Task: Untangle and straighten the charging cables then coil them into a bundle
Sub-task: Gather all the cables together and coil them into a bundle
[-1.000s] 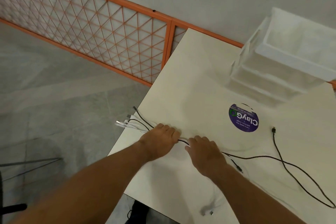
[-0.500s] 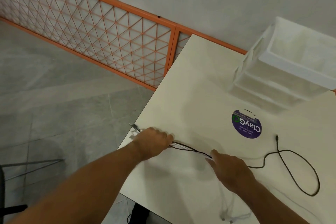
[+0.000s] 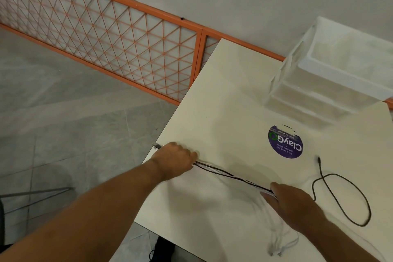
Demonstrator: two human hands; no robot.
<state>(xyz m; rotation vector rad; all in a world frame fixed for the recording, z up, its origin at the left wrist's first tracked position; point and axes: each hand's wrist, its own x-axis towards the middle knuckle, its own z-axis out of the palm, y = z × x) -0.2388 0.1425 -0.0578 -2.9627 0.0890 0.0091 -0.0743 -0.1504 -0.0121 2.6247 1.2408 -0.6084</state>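
Our hands have drawn well apart since a second ago, when they sat nearly knuckle to knuckle. The right hand point(image 3: 291, 204) has slid right and nearer along the charging cables point(image 3: 231, 174), so a straight run of black and white strands now stretches between the two hands, lifted slightly off the table point(image 3: 223, 91). The left hand point(image 3: 173, 161) has stayed near the left edge with its fingers curled down over the strands, clamping them. Only one plug point(image 3: 157, 145) now pokes out past it, where several showed before. Our right thumb and fingers close round the bundle in what looks like a loose, sliding pinch.

Pulling has dragged the black cable point(image 3: 348, 198) at the right from a long trailing line into a loop. The white ends point(image 3: 280, 247) lie slack at the near edge.

We judge the straightening about half done: the gathered section is aligned, but those tails are not yet drawn in, and no coiling has begun.
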